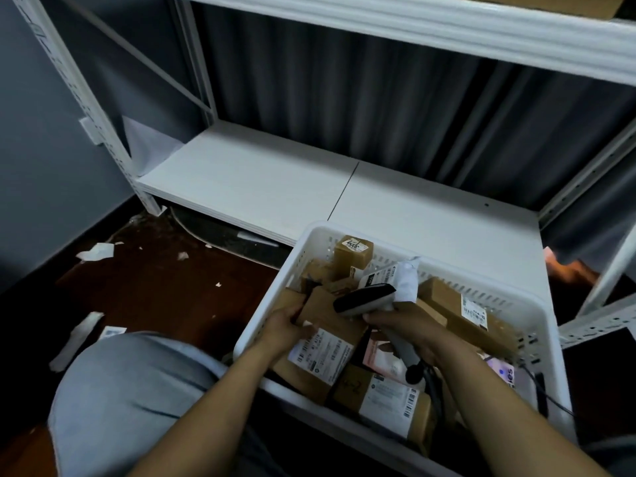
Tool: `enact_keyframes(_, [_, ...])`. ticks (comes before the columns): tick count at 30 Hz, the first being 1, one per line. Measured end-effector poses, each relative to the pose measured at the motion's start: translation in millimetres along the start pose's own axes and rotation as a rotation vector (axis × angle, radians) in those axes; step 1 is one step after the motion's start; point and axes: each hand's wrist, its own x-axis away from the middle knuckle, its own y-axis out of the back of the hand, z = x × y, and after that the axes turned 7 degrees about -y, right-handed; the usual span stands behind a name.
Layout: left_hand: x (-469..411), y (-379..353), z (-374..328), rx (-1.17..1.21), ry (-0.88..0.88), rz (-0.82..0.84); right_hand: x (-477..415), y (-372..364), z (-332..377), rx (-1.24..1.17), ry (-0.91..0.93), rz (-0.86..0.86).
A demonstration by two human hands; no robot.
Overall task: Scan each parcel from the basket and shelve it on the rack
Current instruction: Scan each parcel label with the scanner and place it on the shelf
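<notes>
A white slotted basket sits on the low white rack shelf, partly over its front edge, and holds several brown cardboard parcels with white labels. My left hand grips the left end of one brown parcel inside the basket, its barcode label facing up. My right hand holds a grey handheld scanner by its handle, the scanner head just above that parcel. A white poly-bag parcel lies behind the scanner.
A small taped box stands at the basket's far side and a long box lies to the right. An upper rack shelf runs overhead. Paper scraps litter the dark floor on the left. My grey-clad knee is at lower left.
</notes>
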Motion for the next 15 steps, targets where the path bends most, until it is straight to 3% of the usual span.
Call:
enact_keyframes(3, [0.9,-1.9,-12.2,0.07,-0.037,-0.096,2.1,5.7,3.7,0.0,0.027,0.011])
enact_keyframes(7, [-2.2,-7.1,-40.3,0.15,-0.107,-0.176,12.4,23.7,4.9,-0.183,0.091,-0.066])
enact_keyframes(12, [-13.2,-17.0,-65.0,0.041,-0.324,-0.077,29.1,51.5,-3.3,-0.383,0.152,-0.206])
enact_keyframes(15, [-21.3,-32.1,-76.0,0.07,-0.325,-0.001,37.2,70.7,-9.4,-0.35,0.183,-0.348])
